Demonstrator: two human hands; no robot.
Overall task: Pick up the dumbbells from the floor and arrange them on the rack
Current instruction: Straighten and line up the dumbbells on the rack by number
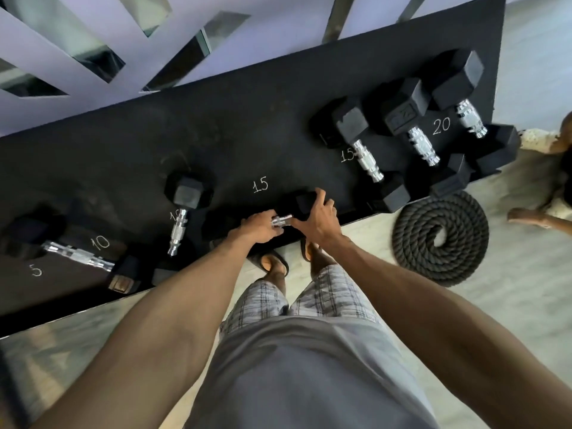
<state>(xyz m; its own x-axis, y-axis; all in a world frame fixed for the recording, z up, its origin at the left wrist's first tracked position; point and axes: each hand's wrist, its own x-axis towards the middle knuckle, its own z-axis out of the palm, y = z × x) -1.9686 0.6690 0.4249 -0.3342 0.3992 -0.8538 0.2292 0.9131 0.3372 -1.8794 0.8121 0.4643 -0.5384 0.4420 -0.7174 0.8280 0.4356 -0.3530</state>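
A black hex dumbbell (pixel 301 203) with a chrome handle lies across the front edge of the black rack shelf (pixel 216 134), just below the chalked number 15. My left hand (pixel 261 227) grips its handle. My right hand (pixel 318 216) wraps over its right head. On the shelf rest other dumbbells: one at the far left (pixel 77 255) by the 10 mark, one upright-angled (pixel 182 212), one at the second 15 mark (pixel 366 159), and two by the 20 mark (pixel 422 147), (pixel 470 119).
A coiled black battle rope (pixel 441 239) lies on the pale floor to the right of my feet. A dog (pixel 544 181) lies at the right edge. A lattice wall (pixel 93 41) stands behind the shelf. My sandalled feet (pixel 272 264) are close under the shelf edge.
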